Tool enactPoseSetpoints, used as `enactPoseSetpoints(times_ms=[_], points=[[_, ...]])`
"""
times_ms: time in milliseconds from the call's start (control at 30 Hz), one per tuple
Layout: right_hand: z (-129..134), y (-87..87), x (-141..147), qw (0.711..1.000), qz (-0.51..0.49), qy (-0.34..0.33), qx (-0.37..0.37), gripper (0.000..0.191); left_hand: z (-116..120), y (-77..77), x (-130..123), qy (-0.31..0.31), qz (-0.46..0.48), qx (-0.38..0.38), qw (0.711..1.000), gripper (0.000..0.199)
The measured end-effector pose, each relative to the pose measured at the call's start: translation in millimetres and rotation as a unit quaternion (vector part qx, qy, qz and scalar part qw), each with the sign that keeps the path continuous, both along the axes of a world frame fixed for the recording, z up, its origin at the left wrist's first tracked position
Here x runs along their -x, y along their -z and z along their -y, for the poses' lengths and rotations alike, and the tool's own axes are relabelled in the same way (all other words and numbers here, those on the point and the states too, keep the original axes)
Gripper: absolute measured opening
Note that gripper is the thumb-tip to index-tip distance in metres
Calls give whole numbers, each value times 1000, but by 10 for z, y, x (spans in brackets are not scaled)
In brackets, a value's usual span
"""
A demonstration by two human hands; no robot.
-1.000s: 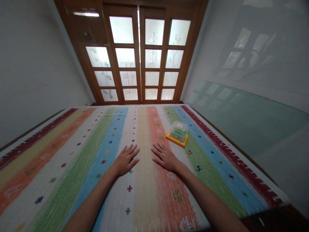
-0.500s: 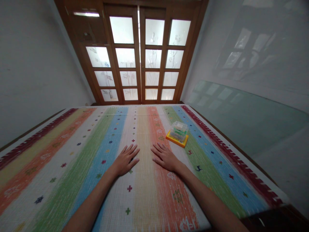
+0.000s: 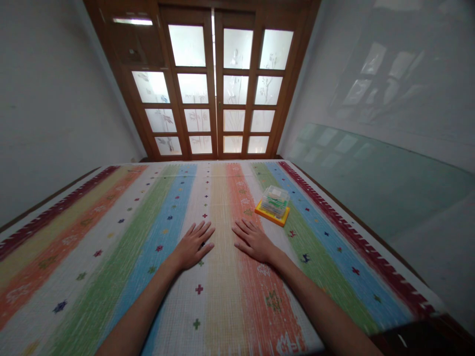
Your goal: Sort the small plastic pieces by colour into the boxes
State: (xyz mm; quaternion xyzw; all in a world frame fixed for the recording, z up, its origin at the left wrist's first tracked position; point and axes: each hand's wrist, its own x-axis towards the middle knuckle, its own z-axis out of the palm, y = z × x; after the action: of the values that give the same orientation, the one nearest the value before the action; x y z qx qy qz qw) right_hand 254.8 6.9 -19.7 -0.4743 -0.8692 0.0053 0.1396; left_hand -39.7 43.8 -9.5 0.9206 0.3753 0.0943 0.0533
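Observation:
My left hand [image 3: 193,245] lies flat on the striped tablecloth [image 3: 222,277], palm down with its fingers spread, and holds nothing. To the right of it, across a pale yellow stripe, my right hand [image 3: 254,241] also rests palm down, fingers apart and nothing held. A clear plastic box [image 3: 275,200] with green and pale contents stands on a yellow tray [image 3: 284,219] beyond my right hand, up and to its right. Neither hand touches the box or the tray.
Wooden doors with frosted panes [image 3: 215,89] stand past the table's far edge. Grey walls rise on both sides, and a pale green glass panel [image 3: 386,173] leans along the right one. A dark surface shows at the lower right corner.

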Motion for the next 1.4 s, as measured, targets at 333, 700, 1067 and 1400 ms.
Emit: enactPoseSetpoints(times_ms=[333,700,1067,1400], points=[[-9,28,-8,1000,-19,-9,-4,56,10,-17,-12,1,4,11,1000,59],[-9,-230,-40,994,-68,-69,-53,35,17,-36,-26,-7,-3,17,1000,61],[-517,-1070,-942,957,-105,146,-228,37,23,-50,-28,-11,-3,19,1000,62],[-706,-1064,-1108,969,-69,188,-143,36,27,-40,-22,-6,32,29,999,60]])
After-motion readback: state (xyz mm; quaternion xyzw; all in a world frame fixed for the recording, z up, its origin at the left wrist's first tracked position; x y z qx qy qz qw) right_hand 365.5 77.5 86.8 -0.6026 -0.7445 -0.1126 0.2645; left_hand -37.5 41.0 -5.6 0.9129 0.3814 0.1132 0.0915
